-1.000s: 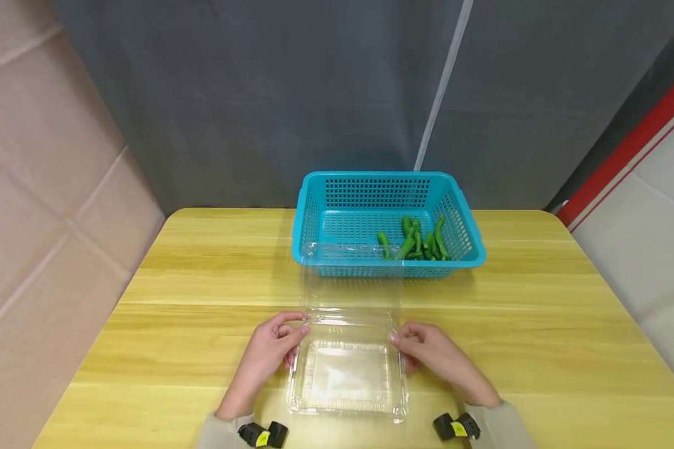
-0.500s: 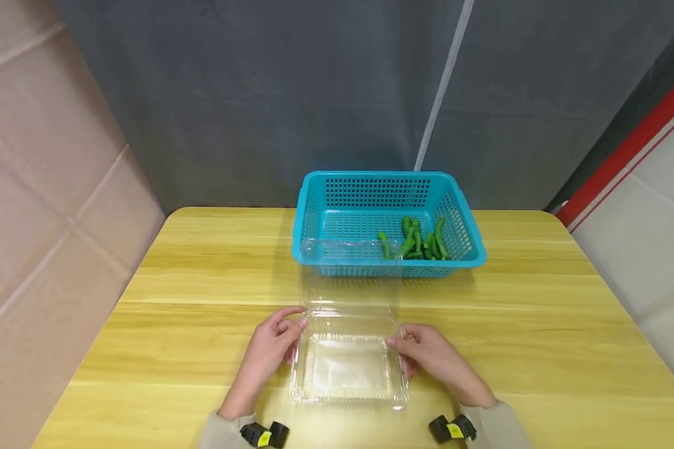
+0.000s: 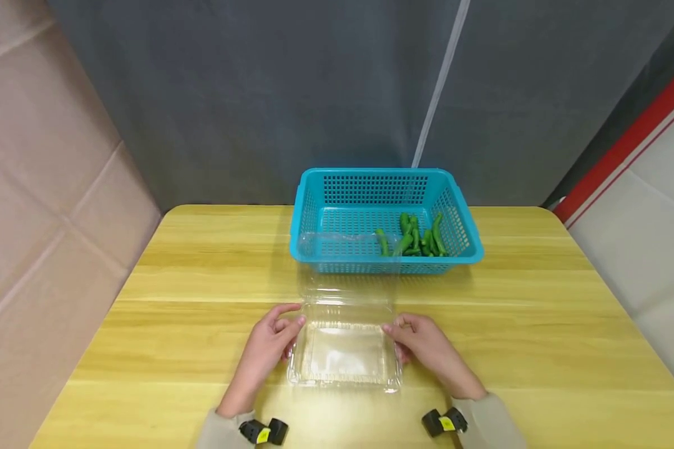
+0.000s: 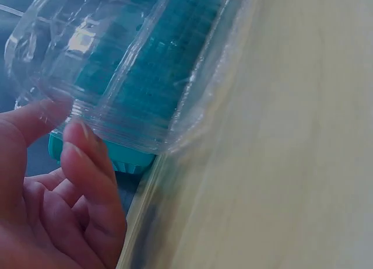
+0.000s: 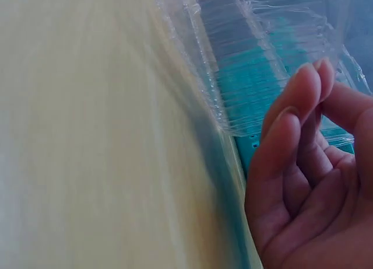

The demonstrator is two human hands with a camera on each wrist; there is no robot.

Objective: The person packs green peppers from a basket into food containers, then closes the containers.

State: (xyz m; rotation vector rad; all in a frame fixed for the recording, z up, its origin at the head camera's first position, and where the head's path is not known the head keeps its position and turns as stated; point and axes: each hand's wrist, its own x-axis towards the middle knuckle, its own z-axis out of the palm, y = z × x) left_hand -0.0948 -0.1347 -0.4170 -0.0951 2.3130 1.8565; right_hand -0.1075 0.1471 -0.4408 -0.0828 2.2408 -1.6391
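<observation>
A clear plastic clamshell container (image 3: 345, 352) stands in front of the person with its lid (image 3: 348, 274) raised on the far side. On its left edge, my left hand (image 3: 269, 340) pinches the rim between thumb and fingers; the left wrist view shows this hand (image 4: 70, 187) at the container's side. My right hand (image 3: 424, 343) grips the opposite rim with its thumb on top, and in the right wrist view the hand (image 5: 315, 175) has its fingers curled at the plastic. Through the lid part of a blue basket (image 3: 371, 218) shows.
Several green peppers (image 3: 415, 237) lie in the right half of the basket at the table's back. The wooden table (image 3: 539, 324) runs to a dark curtain (image 3: 258, 112) behind, with pale panels at both sides.
Both hands have shifted the container slightly away from the person, toward the basket, keeping their hold on its sides. Its front edge sits higher in the head view. The peppers have not moved.
</observation>
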